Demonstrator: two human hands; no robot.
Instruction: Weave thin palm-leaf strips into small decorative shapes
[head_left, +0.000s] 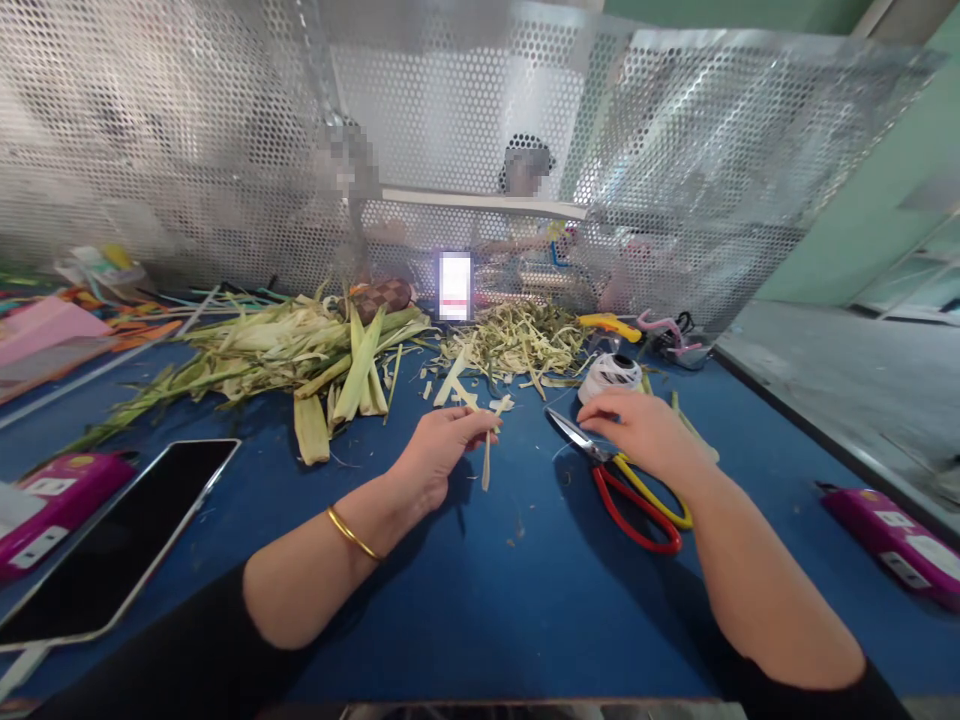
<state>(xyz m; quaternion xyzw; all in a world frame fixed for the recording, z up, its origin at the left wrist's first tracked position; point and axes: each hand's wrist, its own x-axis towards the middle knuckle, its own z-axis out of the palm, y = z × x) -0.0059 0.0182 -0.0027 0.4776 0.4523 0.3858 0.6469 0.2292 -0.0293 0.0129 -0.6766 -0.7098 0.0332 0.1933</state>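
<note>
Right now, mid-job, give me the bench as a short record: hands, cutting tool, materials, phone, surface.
Left hand: pinching a pale leaf strip
Right hand: beside the white spool; any grip on thread unclear
Cutting tool: scissors, red and yellow handles, near right hand
Materials: leaf pile beyond left forearm; shredded strips beyond the hands
Phone: left side, screen dark
Surface: blue table

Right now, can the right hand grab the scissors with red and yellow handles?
Probably yes: the right hand is close beside the scissors, its fingers near the blades, and nothing seems to block the red handle.
</note>
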